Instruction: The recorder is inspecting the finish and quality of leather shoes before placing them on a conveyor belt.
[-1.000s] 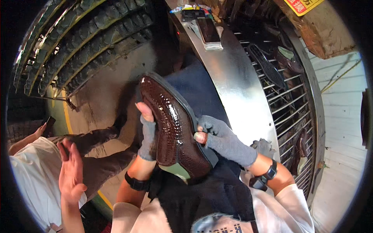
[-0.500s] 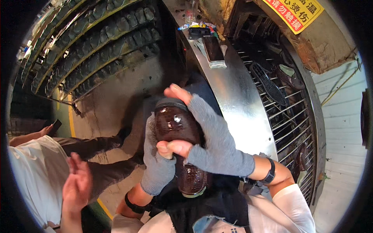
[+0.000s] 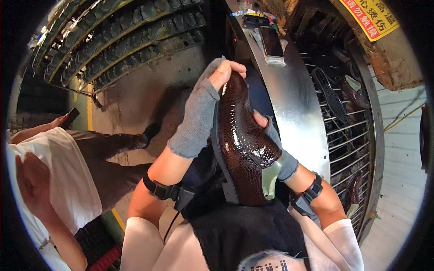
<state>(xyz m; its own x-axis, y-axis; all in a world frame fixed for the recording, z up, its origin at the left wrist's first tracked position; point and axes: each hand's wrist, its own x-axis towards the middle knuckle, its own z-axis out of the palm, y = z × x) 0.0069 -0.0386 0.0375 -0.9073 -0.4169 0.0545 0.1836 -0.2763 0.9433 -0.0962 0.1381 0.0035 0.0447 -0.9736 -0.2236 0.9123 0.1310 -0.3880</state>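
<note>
A glossy dark brown shoe (image 3: 242, 135) with a crocodile-like grain is tilted on its side in front of me, toe away from me. Its black sole edge faces left, and a pale green shoe last (image 3: 271, 177) fills its opening. My left hand (image 3: 201, 106), in a grey fingerless glove, is closed over the toe. Gloved the same way, my right hand (image 3: 276, 142) grips the shoe's right side; the thumb shows there, while most of its fingers are hidden. The heel end is close to my black apron (image 3: 239, 230).
On my right a metal ledge (image 3: 298, 108) carries a phone (image 3: 271, 41). Beyond it, a rack of metal bars (image 3: 341, 132) holds a black sole (image 3: 329, 95) and more brown shoes (image 3: 355, 92). A person (image 3: 58, 167) stands at left; shelves of dark shoes (image 3: 135, 27) stand far left.
The shoe has turned from upright onto its side. My left hand has moved up to the toe, and my right hand down to the shoe's right side. The other person's near hand has shifted left.
</note>
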